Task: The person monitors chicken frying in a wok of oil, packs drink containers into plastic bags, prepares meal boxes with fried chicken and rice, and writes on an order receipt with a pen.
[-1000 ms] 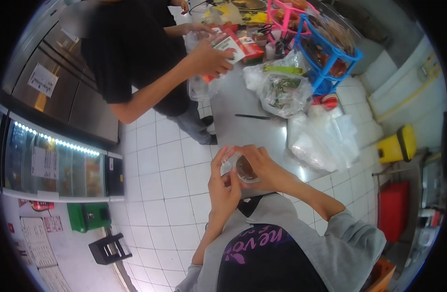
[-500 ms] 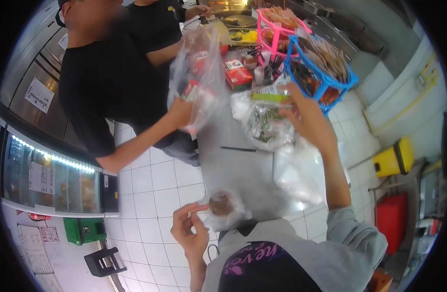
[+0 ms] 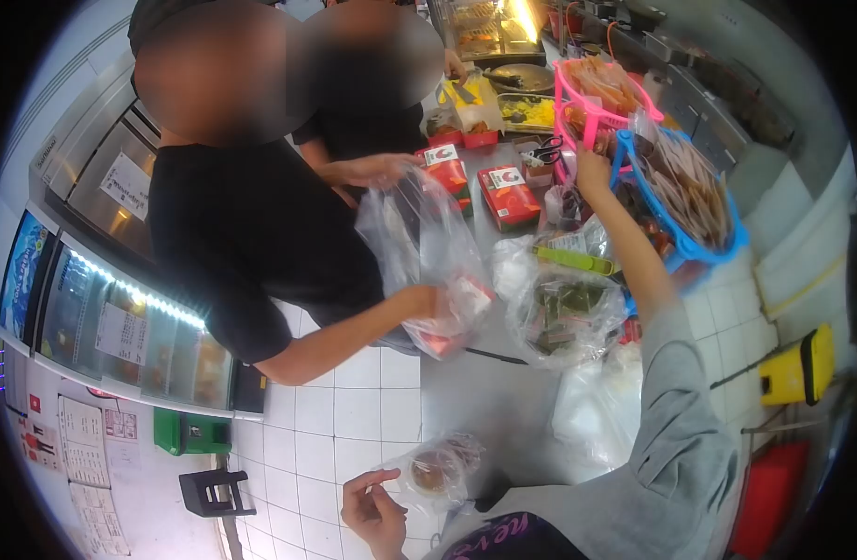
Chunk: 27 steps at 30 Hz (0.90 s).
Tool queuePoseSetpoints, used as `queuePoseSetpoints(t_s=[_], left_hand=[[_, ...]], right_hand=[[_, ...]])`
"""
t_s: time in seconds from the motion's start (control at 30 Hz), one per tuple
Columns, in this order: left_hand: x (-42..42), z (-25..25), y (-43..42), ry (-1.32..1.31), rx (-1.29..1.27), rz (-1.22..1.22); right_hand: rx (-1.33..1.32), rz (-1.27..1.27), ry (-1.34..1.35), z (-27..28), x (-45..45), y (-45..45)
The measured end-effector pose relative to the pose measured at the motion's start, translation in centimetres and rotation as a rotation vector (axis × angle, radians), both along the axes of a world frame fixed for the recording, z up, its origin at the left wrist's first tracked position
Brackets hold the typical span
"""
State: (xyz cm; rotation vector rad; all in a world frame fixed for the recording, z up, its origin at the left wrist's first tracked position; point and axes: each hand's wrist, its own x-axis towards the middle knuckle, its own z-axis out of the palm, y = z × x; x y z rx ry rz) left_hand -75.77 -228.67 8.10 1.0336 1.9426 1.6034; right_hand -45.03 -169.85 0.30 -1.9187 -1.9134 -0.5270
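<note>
Beside the bagged cup, the fingers of my left hand (image 3: 377,513) are half curled, the thumb and index finger apart with a gap between them. The cup (image 3: 431,473), round and brown inside, sits in a clear plastic bag (image 3: 466,450) at the near edge of the metal tabletop (image 3: 531,439); whether it rests there or hangs just off the edge, I cannot tell. My fingers are right next to the plastic, but I cannot tell if they touch it.

My right arm, in a grey sleeve (image 3: 685,411), stretches forward over the tabletop. My right hand (image 3: 592,175) is at the pink basket (image 3: 604,93) and the blue basket (image 3: 727,238), which is filled with long, thin pieces; the fingertips are too hidden to tell whether they grip anything.

Under that arm lie a bright green strip (image 3: 575,260), a clear bag of green leaves (image 3: 570,303) and white plastic bags (image 3: 589,406). A slim black stick (image 3: 496,356) lies nearby on the metal. Across from me, a co-worker in a black shirt (image 3: 260,243) handles a clear carrier bag (image 3: 405,238) with something red inside, near a red box (image 3: 510,198).
</note>
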Motion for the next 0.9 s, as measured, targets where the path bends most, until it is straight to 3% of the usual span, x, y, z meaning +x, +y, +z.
queuePoseSetpoints(t_s=[0.17,0.27,0.33,0.43,0.57,0.67,0.77,0.8,0.87,0.9], left_hand=[[0.3,1.5,0.9,-0.030,-0.023,-0.034],[-0.2,0.7,0.7,-0.004,0.033,-0.100],[-0.2,0.8,0.7,-0.012,0.039,-0.108],[0.0,1.3,0.8,-0.030,0.038,-0.104],[0.0,1.2,0.4,-0.045,0.013,-0.104],[0.1,1.5,0.3,-0.068,-0.014,-0.085],[0.0,1.3,0.2,-0.062,0.010,-0.093],[-0.2,1.2,0.1,-0.061,0.006,-0.088],[-0.1,0.7,0.2,-0.026,0.058,-0.127],[0.0,0.8,0.2,-0.034,0.046,-0.123]], right_hand=[[-0.027,0.036,0.071,3.7,0.5,-1.3],[0.144,0.038,0.111,5.2,1.0,-1.3],[-0.036,0.117,0.051,3.9,2.4,1.1],[-0.023,0.204,-0.006,2.7,2.7,0.4],[-0.149,0.243,0.208,-0.7,2.7,2.2],[0.007,0.320,0.109,-2.3,2.9,2.9],[0.081,0.283,-0.104,3.2,2.0,1.0],[0.114,0.350,0.181,4.8,2.2,1.3],[0.414,0.497,0.118,7.9,2.3,-0.1],[0.281,0.430,0.098,9.7,2.6,-0.1]])
